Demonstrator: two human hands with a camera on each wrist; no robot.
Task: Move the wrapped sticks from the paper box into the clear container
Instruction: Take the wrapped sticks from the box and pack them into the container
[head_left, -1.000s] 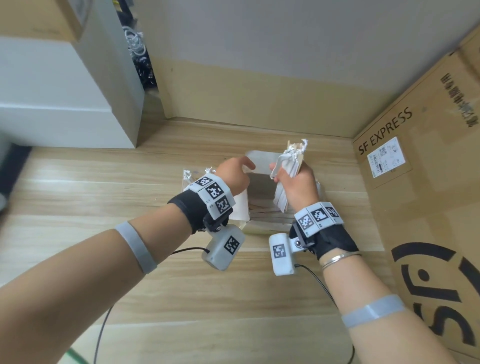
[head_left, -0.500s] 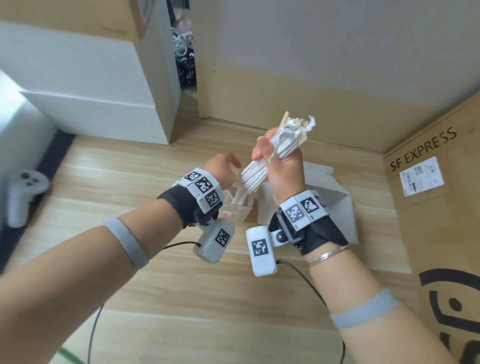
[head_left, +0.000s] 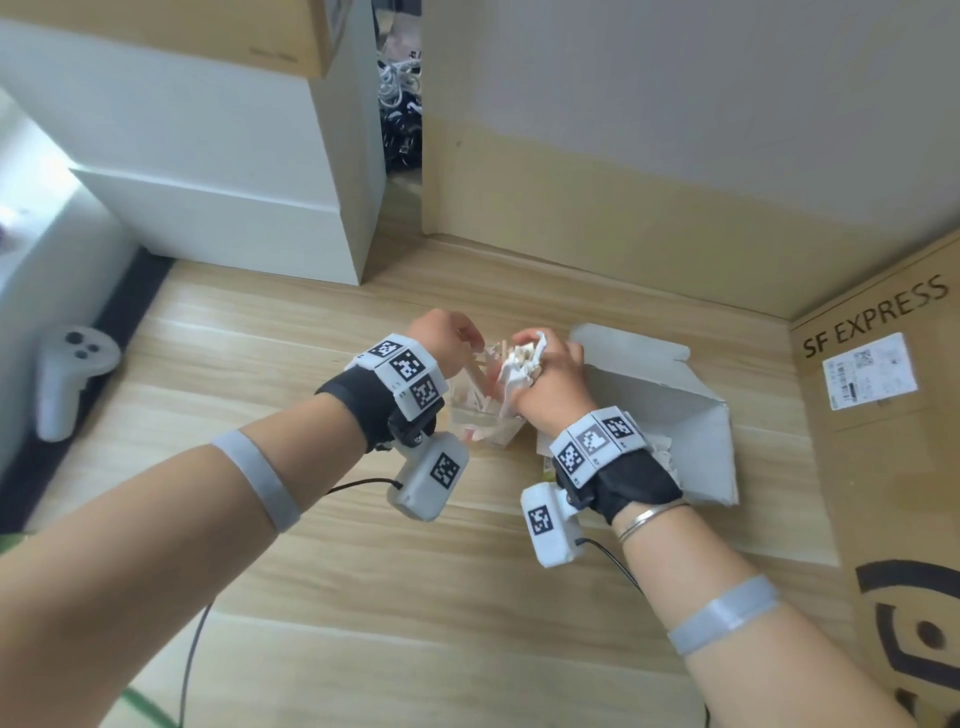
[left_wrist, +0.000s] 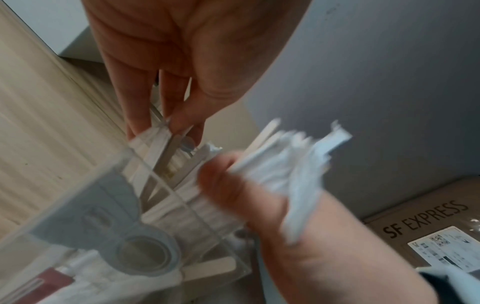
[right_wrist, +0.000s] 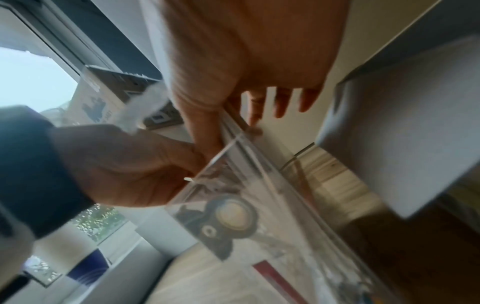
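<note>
The right hand (head_left: 550, 374) is closed around a bunch of wrapped sticks (head_left: 519, 364), lower ends already inside the clear container (head_left: 480, 431). The left hand (head_left: 441, 338) pinches the container's rim w/ thumb & fingers. The white paper box (head_left: 670, 405) lies just right of it on the wooden table (head_left: 415, 597).

Storage corner of an office or lab room: pale wood-grain floor (head_left: 363, 597), brown "SF EXPRESS" cardboard shipping box (head_left: 893, 467), white game-style controller (head_left: 67, 379), tangled cables (head_left: 400, 104).
</note>
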